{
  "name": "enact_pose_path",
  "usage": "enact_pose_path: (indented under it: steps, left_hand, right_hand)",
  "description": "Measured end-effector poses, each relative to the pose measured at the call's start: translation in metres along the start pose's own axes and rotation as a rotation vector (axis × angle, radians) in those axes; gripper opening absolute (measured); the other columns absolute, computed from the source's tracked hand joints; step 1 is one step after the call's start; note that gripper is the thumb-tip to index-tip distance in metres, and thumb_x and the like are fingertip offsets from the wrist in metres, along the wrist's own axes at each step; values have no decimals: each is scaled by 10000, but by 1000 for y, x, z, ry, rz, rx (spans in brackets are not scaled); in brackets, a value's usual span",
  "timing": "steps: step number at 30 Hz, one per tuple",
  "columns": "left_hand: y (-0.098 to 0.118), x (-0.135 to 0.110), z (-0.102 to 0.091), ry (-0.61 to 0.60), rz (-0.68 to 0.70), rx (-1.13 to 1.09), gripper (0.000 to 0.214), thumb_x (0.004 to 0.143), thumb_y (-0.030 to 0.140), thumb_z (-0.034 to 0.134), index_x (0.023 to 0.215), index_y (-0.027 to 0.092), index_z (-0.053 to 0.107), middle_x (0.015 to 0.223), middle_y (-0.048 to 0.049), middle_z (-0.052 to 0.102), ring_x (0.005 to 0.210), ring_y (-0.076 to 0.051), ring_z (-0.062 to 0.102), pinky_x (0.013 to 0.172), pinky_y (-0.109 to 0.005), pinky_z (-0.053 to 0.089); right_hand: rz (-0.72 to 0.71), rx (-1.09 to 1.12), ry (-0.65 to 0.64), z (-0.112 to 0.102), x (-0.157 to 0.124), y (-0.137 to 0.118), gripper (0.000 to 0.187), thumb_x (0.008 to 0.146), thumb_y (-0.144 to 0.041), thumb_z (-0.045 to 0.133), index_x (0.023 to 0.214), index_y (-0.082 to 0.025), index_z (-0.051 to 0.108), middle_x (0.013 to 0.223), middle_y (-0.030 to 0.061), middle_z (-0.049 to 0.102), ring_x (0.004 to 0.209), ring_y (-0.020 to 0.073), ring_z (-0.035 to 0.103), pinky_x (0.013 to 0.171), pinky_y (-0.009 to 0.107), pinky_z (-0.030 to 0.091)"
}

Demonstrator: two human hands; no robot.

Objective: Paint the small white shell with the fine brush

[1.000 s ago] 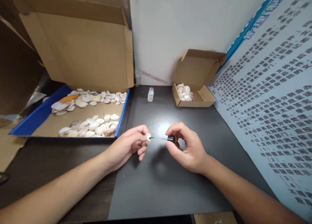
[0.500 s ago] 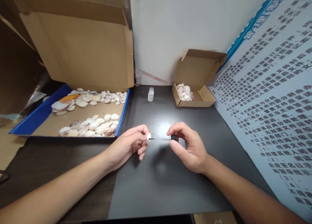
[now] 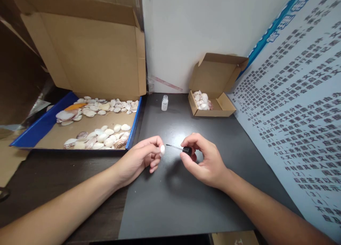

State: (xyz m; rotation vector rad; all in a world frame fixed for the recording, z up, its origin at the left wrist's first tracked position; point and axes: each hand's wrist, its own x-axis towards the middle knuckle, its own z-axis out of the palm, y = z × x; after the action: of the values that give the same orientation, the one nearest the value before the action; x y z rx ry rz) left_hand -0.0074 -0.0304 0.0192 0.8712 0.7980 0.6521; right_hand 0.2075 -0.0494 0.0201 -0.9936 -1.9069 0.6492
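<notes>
Over mid-desk [image 3: 170, 209], a small white shell [image 3: 162, 150] is pinched between thumb and forefinger of my left hand [image 3: 145, 158]. Just beside it, apart, points a thin brush [image 3: 173, 146], its black cap [image 3: 187, 151] pinched by my right hand [image 3: 206, 161]. Near the desk's far edge, an open bottle [image 3: 164, 104]; far right corner, a cardboard box [image 3: 215, 113] of shells [image 3: 201, 100].

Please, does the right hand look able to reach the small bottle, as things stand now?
Probably yes: nothing visible stands between the right hand and the small bottle, though that hand holds a black-capped brush.
</notes>
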Motion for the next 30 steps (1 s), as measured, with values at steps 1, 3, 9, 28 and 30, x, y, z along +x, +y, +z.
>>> enact_pose_path:
  steps: [1,3,9,28,30]
  left_hand:
    - [0,0,0,1,-1,1,65,840,185,549,785,183,514,597,48,412,505,-84,371,474,-185,370]
    - [0,0,0,5,-7,-2,70,828,188,562,786,186,506,594,49,411,507,-84,368,478,-187,356]
    - [0,2,-1,10,-14,7,73,816,186,565,782,187,500,581,54,403,501,-82,351,480,-192,328]
    - [-3,2,-1,3,-8,39,114,842,221,589,800,195,485,559,63,398,504,-82,348,478,-190,320]
    - [-3,2,-1,0,-5,42,116,841,223,593,806,196,486,565,63,403,506,-82,348,479,-190,321]
  right_hand:
    - [-1,8,3,0,0,0,167,843,-154,616,971,-233,545,743,-41,530,557,86,508,524,210,458]
    - [-16,53,-3,0,0,1,164,858,-155,596,988,-237,539,737,-43,529,566,88,521,531,207,469]
    - [-2,13,7,1,0,0,191,836,-149,630,978,-237,540,724,-51,518,546,81,501,515,204,453]
    - [-21,-3,11,-1,1,-2,151,845,-158,609,962,-228,543,715,-47,530,532,82,511,501,204,455]
    - [-34,17,6,-1,1,-2,134,855,-166,590,964,-227,541,708,-47,528,537,87,522,508,207,468]
